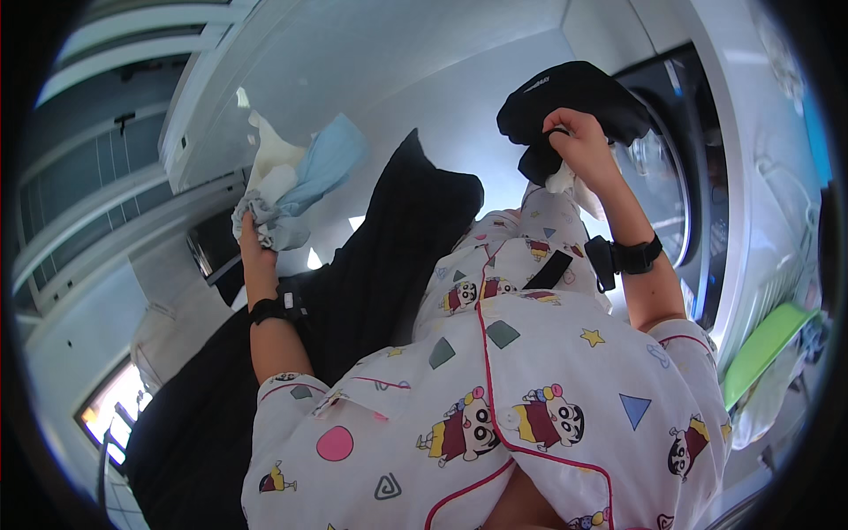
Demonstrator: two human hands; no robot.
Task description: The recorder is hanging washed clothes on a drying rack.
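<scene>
My left hand (pixel 250 235) is closed around a bunch of cloth at the left. In the bunch are a light blue cloth (pixel 331 159), a cream cloth (pixel 273 149) and a gathered grey cloth (pixel 255 215). At the upper right, my right hand (pixel 582 142) grips a black cloth item (pixel 566 99) that bears small white writing. A white cloth (pixel 586 192) hangs below the same hand. Between my arms spreads a large piece of black fabric (pixel 424 205), running down to the lower left; I cannot tell whether someone wears it.
A front-loading washing machine (pixel 672 165) stands at the right, beyond my right forearm. Lower on that side is a green plastic basin (pixel 762 351). Window frames (pixel 112 232) line the left, and a white wall (pixel 411 59) rises ahead.
</scene>
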